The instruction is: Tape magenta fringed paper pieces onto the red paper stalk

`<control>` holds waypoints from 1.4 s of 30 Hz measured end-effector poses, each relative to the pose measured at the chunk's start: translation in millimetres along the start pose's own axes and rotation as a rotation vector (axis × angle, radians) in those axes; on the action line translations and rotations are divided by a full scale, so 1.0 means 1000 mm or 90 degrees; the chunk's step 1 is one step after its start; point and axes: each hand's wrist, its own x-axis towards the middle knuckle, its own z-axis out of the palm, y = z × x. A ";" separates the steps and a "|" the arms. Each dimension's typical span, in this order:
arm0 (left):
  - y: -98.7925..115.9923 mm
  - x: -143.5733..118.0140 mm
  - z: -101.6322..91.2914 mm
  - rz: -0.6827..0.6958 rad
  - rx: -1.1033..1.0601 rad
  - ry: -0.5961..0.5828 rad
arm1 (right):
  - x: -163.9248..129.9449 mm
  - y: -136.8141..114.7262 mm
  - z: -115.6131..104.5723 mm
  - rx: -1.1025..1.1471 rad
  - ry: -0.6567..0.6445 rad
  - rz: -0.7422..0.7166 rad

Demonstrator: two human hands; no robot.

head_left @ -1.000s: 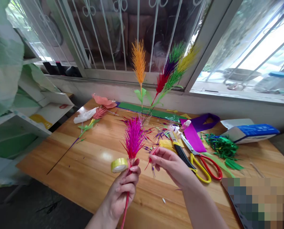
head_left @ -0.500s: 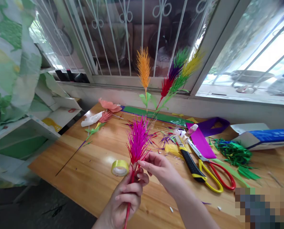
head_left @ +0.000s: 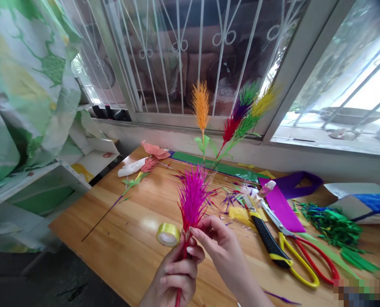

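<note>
A magenta and red paper flower spike [head_left: 194, 198] stands upright in front of me on a red stem. My left hand [head_left: 179, 273] is wrapped round that stem below the spiky head. Fingertips of my right hand [head_left: 220, 241] pinch at the base of the spike, just above the left thumb; what exactly lies between them is hidden. Beside the left hand, a roll of yellowish tape [head_left: 168, 234] rests on the table. An orange spike [head_left: 200, 106] and a multicoloured pair [head_left: 241, 113] stand in a clear cup [head_left: 211, 174] behind.
Scissors [head_left: 300, 256] and a black-yellow utility knife [head_left: 266, 236] lie on the right of the wooden table [head_left: 113, 256]. Near them are green shreds [head_left: 330, 224], magenta paper [head_left: 282, 209], a small bottle [head_left: 267, 187] and a box [head_left: 359, 200]. A pinkish flower stem [head_left: 126, 189] lies at left.
The view has shifted, so the table and its things appear lower. Both hands keep their places on the flower spike, with the right fingers still at its base.
</note>
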 end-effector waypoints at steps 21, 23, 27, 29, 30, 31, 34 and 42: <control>0.003 -0.001 -0.004 -0.010 -0.160 -0.030 | 0.000 0.013 -0.006 -0.306 0.030 -0.170; 0.004 -0.001 -0.004 -0.036 -0.167 -0.043 | 0.000 0.012 -0.006 -0.330 0.030 -0.171; 0.006 -0.001 -0.004 -0.077 -0.187 -0.079 | 0.001 0.011 -0.005 -0.355 0.014 -0.165; 0.006 -0.001 -0.005 -0.072 -0.175 -0.072 | 0.001 0.011 -0.003 -0.349 0.013 -0.156; 0.006 0.000 -0.005 -0.061 -0.163 -0.068 | 0.001 0.010 -0.003 -0.344 0.014 -0.151; 0.006 0.000 -0.005 -0.042 -0.150 -0.066 | 0.001 0.010 -0.002 -0.340 0.016 -0.147; 0.010 -0.001 -0.003 -0.014 -0.089 -0.036 | 0.001 0.009 -0.002 -0.333 0.018 -0.153; 0.019 -0.002 0.005 -0.013 0.118 0.052 | -0.003 0.008 -0.004 -0.303 0.002 -0.180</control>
